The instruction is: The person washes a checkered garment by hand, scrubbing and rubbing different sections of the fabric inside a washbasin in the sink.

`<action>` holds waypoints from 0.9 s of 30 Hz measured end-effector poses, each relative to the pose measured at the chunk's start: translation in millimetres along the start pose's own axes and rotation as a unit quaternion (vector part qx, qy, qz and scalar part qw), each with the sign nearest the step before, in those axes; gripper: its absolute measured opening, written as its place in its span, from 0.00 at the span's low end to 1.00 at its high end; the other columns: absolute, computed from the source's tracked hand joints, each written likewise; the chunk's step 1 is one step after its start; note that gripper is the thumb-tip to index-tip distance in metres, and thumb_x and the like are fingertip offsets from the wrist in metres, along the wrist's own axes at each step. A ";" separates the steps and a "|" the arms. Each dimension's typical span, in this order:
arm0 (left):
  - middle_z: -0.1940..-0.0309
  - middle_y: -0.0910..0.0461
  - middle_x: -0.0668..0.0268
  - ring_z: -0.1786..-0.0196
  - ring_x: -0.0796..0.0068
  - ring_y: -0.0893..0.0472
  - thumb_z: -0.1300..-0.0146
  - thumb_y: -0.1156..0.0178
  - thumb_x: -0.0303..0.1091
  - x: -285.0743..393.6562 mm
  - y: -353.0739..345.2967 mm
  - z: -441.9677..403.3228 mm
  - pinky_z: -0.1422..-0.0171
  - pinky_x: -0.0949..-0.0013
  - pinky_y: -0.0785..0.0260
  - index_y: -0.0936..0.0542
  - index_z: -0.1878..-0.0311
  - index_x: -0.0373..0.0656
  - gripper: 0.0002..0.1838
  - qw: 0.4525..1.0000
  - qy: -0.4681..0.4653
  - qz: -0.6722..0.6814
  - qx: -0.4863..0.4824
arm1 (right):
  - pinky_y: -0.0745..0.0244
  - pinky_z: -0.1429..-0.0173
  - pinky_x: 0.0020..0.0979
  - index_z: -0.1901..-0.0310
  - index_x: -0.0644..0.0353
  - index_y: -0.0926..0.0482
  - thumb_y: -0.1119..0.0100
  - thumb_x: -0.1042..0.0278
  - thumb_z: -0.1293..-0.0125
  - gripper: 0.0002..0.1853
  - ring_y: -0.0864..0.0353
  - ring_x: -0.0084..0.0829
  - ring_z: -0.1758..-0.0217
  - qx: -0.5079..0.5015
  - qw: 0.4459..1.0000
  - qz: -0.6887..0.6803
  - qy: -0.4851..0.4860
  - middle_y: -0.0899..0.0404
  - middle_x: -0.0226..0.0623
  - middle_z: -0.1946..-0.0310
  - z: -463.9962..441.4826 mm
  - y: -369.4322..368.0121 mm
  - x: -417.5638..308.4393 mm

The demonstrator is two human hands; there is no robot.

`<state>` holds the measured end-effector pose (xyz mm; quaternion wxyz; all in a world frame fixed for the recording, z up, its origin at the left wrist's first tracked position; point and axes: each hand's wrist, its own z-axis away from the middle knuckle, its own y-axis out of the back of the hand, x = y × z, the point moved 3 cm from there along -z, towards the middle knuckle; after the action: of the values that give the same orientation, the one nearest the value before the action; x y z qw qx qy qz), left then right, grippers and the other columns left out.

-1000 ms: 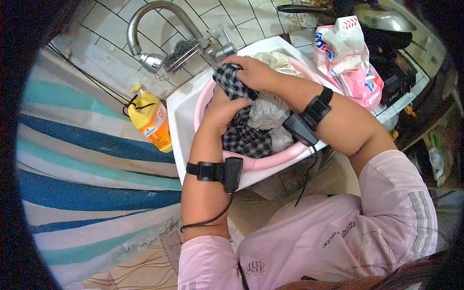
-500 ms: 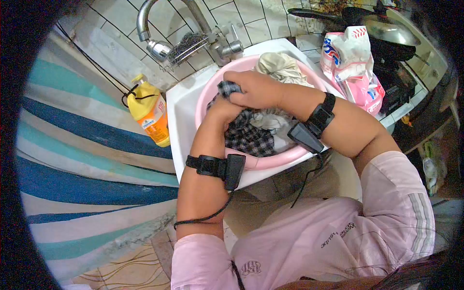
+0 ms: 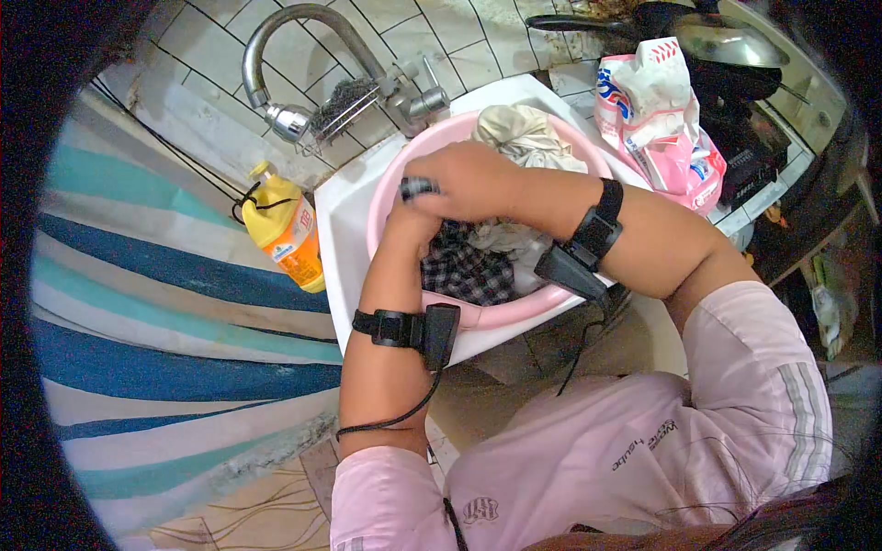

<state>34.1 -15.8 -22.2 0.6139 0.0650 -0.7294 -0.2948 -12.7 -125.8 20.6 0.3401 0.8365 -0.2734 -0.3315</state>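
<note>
Checked dark cloth (image 3: 467, 266) lies in a pink basin (image 3: 514, 310) that sits in the white sink (image 3: 344, 216). My right hand (image 3: 464, 182) is closed on a bunched part of this cloth, which shows at its fingertips. Just below and touching it, my left hand (image 3: 415, 223) is closed on the same cloth; its fingers are largely hidden under my right hand. Pale cloth (image 3: 524, 133) rests in the basin behind my right wrist, with more light cloth beneath that forearm.
A curved faucet (image 3: 308, 11) with a wire rack (image 3: 344, 115) rises behind the sink. To the left stands a yellow bottle (image 3: 287, 230). A pink and white bag (image 3: 652, 124) and a dark pan (image 3: 735, 78) are at the right.
My right hand has moved down over my left hand, covering its fingers. The checked cloth that bulged between my hands now shows only as a small bunch.
</note>
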 end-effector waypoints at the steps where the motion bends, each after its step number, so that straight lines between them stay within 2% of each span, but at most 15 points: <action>1: 0.60 0.20 0.60 0.56 0.66 0.21 0.58 0.35 0.26 5.5 -0.8 5.3 0.50 0.67 0.31 0.24 0.51 0.35 0.25 1.000 -0.009 0.014 -0.004 | 0.27 0.56 0.47 0.57 0.57 0.22 0.45 0.52 0.42 0.18 0.21 0.52 0.60 -0.001 0.999 -0.025 -0.047 0.20 0.51 0.66 -3.5 -4.5 10.5; 2: 0.60 0.20 0.60 0.56 0.66 0.21 0.57 0.35 0.26 9.8 -1.8 7.9 0.49 0.67 0.31 0.24 0.51 0.35 0.25 0.999 -0.018 0.028 -0.009 | 0.27 0.56 0.47 0.57 0.57 0.22 0.45 0.52 0.42 0.18 0.21 0.52 0.60 -0.003 0.999 -0.025 -0.047 0.20 0.51 0.66 -9.0 -4.2 19.1; 4: 0.58 0.20 0.62 0.55 0.68 0.22 0.57 0.35 0.28 13.8 -1.7 8.9 0.50 0.66 0.31 0.24 0.50 0.37 0.26 0.997 0.006 0.064 -0.034 | 0.27 0.55 0.48 0.57 0.58 0.22 0.48 0.53 0.39 0.18 0.21 0.52 0.60 0.032 0.983 -0.042 -0.178 0.20 0.52 0.66 -13.7 1.4 38.9; 6: 0.56 0.21 0.64 0.53 0.69 0.23 0.57 0.35 0.30 16.8 -4.0 10.0 0.50 0.65 0.31 0.25 0.49 0.39 0.26 0.993 0.030 0.095 -0.058 | 0.28 0.54 0.48 0.58 0.58 0.22 0.50 0.51 0.37 0.18 0.21 0.53 0.60 0.056 0.984 -0.055 -0.160 0.20 0.52 0.66 -11.4 2.5 37.9; 9: 0.55 0.21 0.59 0.51 0.64 0.22 0.54 0.39 0.25 -0.9 -6.3 1.8 0.44 0.66 0.34 0.26 0.48 0.36 0.24 0.994 -0.010 0.095 -0.045 | 0.27 0.54 0.47 0.58 0.58 0.21 0.52 0.48 0.36 0.21 0.21 0.52 0.60 0.019 0.978 -0.013 -0.205 0.20 0.52 0.66 -3.7 0.8 24.4; 11: 0.54 0.21 0.63 0.53 0.69 0.22 0.57 0.36 0.30 -62.2 -7.6 -27.0 0.48 0.64 0.31 0.27 0.45 0.38 0.30 0.985 -0.050 -0.158 -0.055 | 0.27 0.54 0.48 0.61 0.59 0.21 0.53 0.45 0.35 0.23 0.21 0.52 0.60 -0.030 0.999 0.028 -0.011 0.20 0.51 0.66 3.5 3.6 -0.6; 12: 0.54 0.21 0.63 0.53 0.69 0.22 0.57 0.36 0.30 -57.5 -7.0 -23.9 0.48 0.64 0.31 0.27 0.45 0.38 0.30 0.985 -0.049 -0.156 -0.053 | 0.27 0.54 0.48 0.61 0.59 0.21 0.53 0.45 0.35 0.23 0.21 0.52 0.60 -0.032 0.999 0.029 -0.010 0.20 0.51 0.66 1.9 5.2 -2.1; 14: 0.55 0.21 0.59 0.53 0.67 0.22 0.56 0.39 0.29 -20.5 -7.5 -2.1 0.47 0.66 0.32 0.26 0.48 0.36 0.26 0.988 -0.097 -0.110 -0.051 | 0.28 0.54 0.47 0.63 0.61 0.20 0.54 0.45 0.35 0.24 0.21 0.52 0.59 -0.074 0.994 -0.012 -0.085 0.20 0.51 0.65 -2.2 2.7 0.6; 16: 0.57 0.20 0.56 0.53 0.65 0.22 0.54 0.42 0.29 22.7 -8.4 19.7 0.46 0.67 0.33 0.25 0.52 0.34 0.23 0.986 -0.146 -0.061 -0.046 | 0.28 0.53 0.45 0.65 0.62 0.20 0.56 0.48 0.33 0.23 0.22 0.53 0.60 -0.041 0.993 -0.018 -0.109 0.20 0.52 0.65 -14.1 -12.3 31.6; 18: 0.58 0.20 0.55 0.53 0.64 0.21 0.54 0.43 0.29 39.6 -6.7 26.0 0.46 0.67 0.33 0.24 0.53 0.33 0.21 0.984 -0.172 -0.035 -0.045 | 0.30 0.49 0.42 0.62 0.62 0.22 0.58 0.52 0.31 0.21 0.23 0.51 0.56 0.020 0.991 -0.005 -0.135 0.22 0.53 0.61 -19.8 -10.4 58.4; 20: 0.60 0.19 0.54 0.56 0.63 0.21 0.55 0.42 0.29 37.5 -3.2 25.3 0.48 0.66 0.32 0.23 0.55 0.33 0.21 0.997 -0.060 -0.009 -0.041 | 0.31 0.47 0.40 0.59 0.62 0.23 0.59 0.53 0.31 0.20 0.25 0.51 0.53 0.033 0.993 -0.014 -0.111 0.23 0.52 0.58 -16.8 -11.5 67.5; 22: 0.62 0.19 0.59 0.60 0.67 0.21 0.57 0.38 0.31 36.5 -0.7 21.7 0.52 0.66 0.31 0.23 0.54 0.34 0.23 0.998 -0.054 -0.002 -0.025 | 0.32 0.46 0.38 0.56 0.61 0.25 0.60 0.54 0.30 0.20 0.26 0.50 0.51 0.047 0.995 -0.024 -0.087 0.23 0.52 0.56 -16.3 -16.1 76.4; 24: 0.64 0.19 0.57 0.59 0.67 0.21 0.56 0.43 0.24 39.9 5.4 25.6 0.50 0.67 0.31 0.23 0.55 0.33 0.20 0.994 -0.049 0.048 0.084 | 0.34 0.44 0.34 0.49 0.60 0.28 0.60 0.51 0.30 0.21 0.26 0.45 0.48 0.077 0.997 -0.005 0.002 0.24 0.47 0.55 -15.2 -24.6 81.6; 25: 0.61 0.21 0.59 0.60 0.67 0.21 0.55 0.43 0.24 25.7 7.2 13.4 0.53 0.66 0.29 0.26 0.49 0.34 0.24 0.987 -0.042 0.118 0.100 | 0.34 0.44 0.34 0.49 0.60 0.28 0.60 0.51 0.30 0.21 0.26 0.45 0.48 0.078 0.997 -0.005 0.000 0.24 0.47 0.55 -16.3 -19.3 71.4; 27: 0.59 0.21 0.59 0.59 0.67 0.21 0.53 0.43 0.24 8.3 11.6 4.2 0.53 0.65 0.29 0.27 0.48 0.35 0.25 0.985 -0.037 0.114 0.122 | 0.33 0.44 0.31 0.45 0.59 0.30 0.54 0.51 0.31 0.22 0.26 0.39 0.49 0.009 0.935 -0.280 -0.217 0.24 0.44 0.54 -17.6 -19.9 62.4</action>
<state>31.2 -8.6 -9.6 0.6031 0.0451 -0.7850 -0.1342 44.4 -149.2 -7.7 0.1586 0.7897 -0.0980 -0.5844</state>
